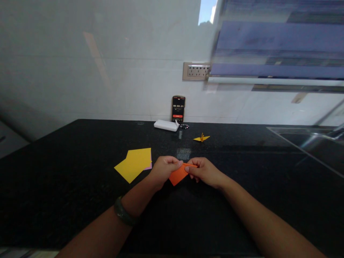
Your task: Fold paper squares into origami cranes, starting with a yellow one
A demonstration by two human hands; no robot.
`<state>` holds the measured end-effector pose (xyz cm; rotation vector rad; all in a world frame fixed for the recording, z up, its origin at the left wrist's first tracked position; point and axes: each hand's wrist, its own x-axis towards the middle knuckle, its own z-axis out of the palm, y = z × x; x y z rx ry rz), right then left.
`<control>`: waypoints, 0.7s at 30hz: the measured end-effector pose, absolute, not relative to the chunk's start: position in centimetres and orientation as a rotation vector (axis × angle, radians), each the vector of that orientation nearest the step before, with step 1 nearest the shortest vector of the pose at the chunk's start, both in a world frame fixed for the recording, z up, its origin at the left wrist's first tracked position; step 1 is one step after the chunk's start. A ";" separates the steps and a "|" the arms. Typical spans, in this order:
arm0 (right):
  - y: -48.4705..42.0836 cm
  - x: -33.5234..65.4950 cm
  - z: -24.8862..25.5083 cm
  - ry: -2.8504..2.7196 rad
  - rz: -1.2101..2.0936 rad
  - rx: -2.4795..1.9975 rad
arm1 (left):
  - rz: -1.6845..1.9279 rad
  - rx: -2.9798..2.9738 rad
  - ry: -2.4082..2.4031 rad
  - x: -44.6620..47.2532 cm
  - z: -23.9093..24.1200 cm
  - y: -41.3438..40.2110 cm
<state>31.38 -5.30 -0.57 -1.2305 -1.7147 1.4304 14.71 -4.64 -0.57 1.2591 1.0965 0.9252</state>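
Observation:
A folded orange paper [177,175] is held just above the black countertop [67,172], near its middle. My left hand [163,168] pinches the paper's upper left edge with closed fingers. My right hand [204,172] pinches its upper right corner, fingers pressed together on the fold. A dark band sits on my left wrist.
A small stack of yellow paper sheets [133,164] with a pink one underneath lies to the left. A yellow paper crane [201,138] stands further back. A phone showing a timer [178,108] leans on the wall behind a white box [166,125]. A sink [314,141] is at right.

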 end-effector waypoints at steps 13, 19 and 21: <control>-4.9 31.5 -0.7 -1.949 1.068 -1.216 | 0.908 1.719 1.239 14.4 -0.5 -4.3; -5.4 31.2 -0.5 -2.126 0.798 -1.090 | 0.864 1.687 1.183 14.5 -0.8 -4.5; -5.4 31.2 -0.5 -2.135 0.795 -1.102 | 0.865 1.667 1.174 14.5 -0.7 -4.5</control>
